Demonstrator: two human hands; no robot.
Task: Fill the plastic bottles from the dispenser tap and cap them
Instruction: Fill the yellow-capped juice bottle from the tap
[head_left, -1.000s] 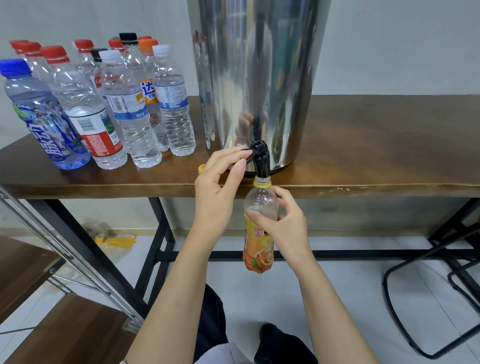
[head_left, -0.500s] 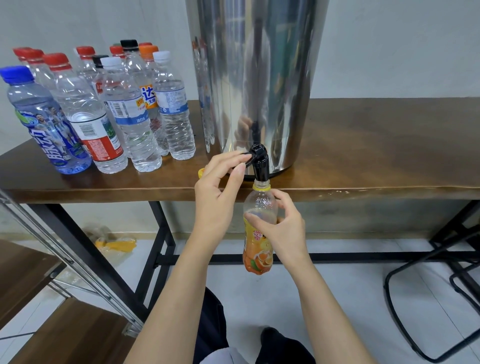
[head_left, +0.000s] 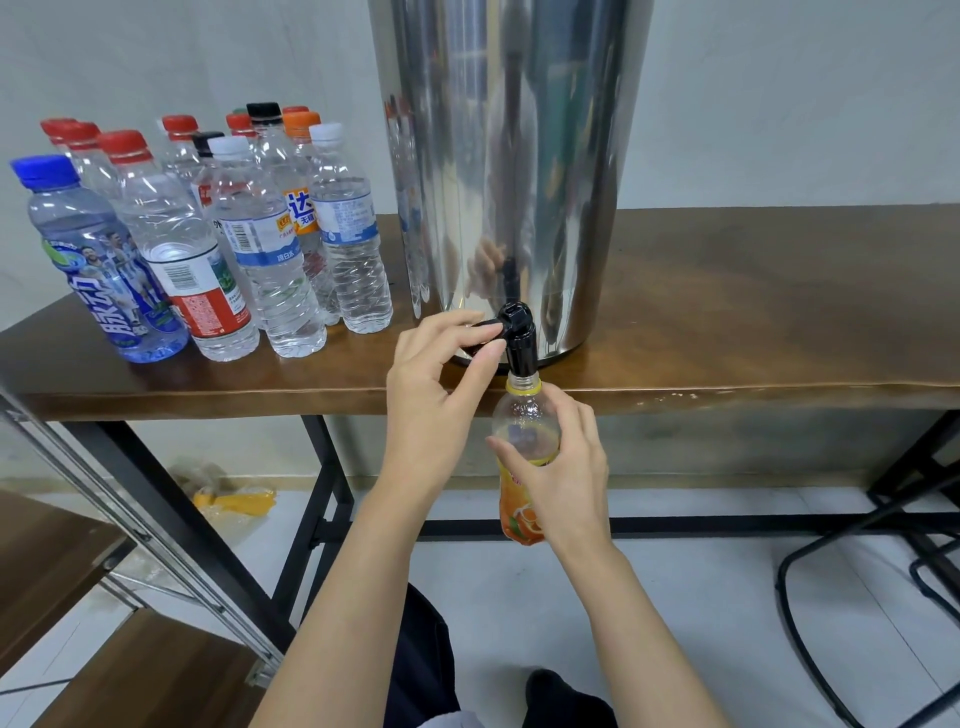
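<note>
One orange-labelled bottle (head_left: 524, 415) hangs uncapped, its mouth right under the black tap (head_left: 519, 340), the right hand (head_left: 563, 483) wrapped round its middle. The left hand (head_left: 436, 395) pinches the tap's lever between thumb and forefinger; left of the tap, capped bottles (head_left: 208, 249) stand clustered on the wooden table (head_left: 753, 322).

Both bare forearms are raised forward from below. The left grip (head_left: 441, 400) is held higher, its thumb and forefinger pinched on the tap lever (head_left: 485, 331). The right grip (head_left: 569, 483) is wrapped round the bottle (head_left: 524, 421), thumb across the front.
</note>
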